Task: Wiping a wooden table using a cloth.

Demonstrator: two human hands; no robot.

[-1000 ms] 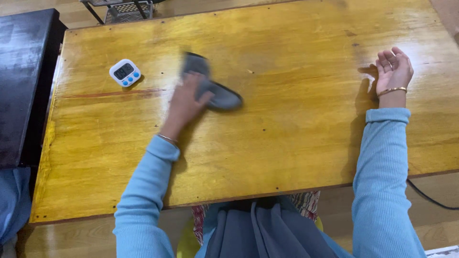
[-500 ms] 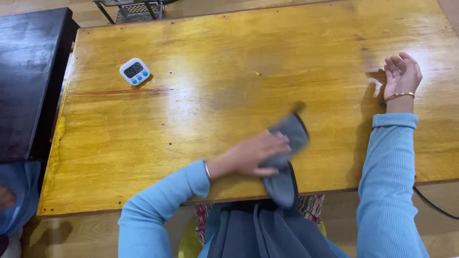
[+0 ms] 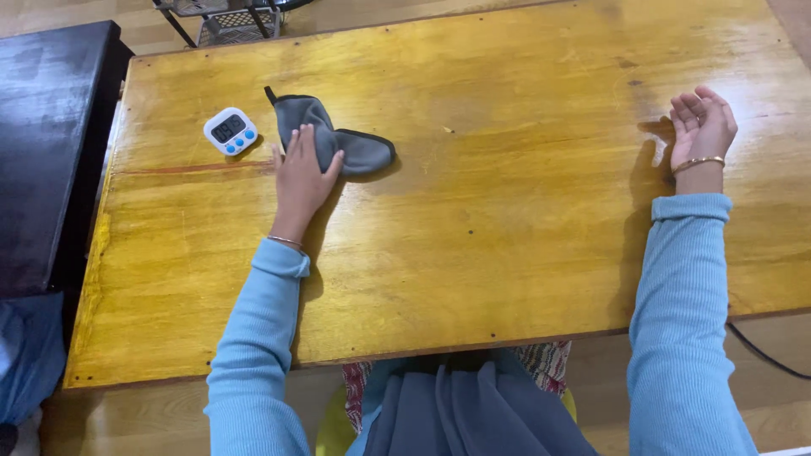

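A grey cloth with dark trim lies bunched on the yellow wooden table, at the far left. My left hand presses flat on the cloth's near edge, with the fingers spread over it. A small white digital timer with blue buttons sits just left of the cloth. My right hand rests palm up on the table's right side, far from the cloth, with loosely curled fingers and nothing in it. Both arms wear light blue sleeves, and each wrist has a thin bangle.
A dark table stands against the wooden table's left edge. A metal wire rack stands on the floor beyond the far edge. A black cable runs under the right near corner. Grey fabric lies on my lap.
My left hand swept the cloth from the far left to the near edge by my lap, then back to the far left beside the timer. The right hand stayed put.
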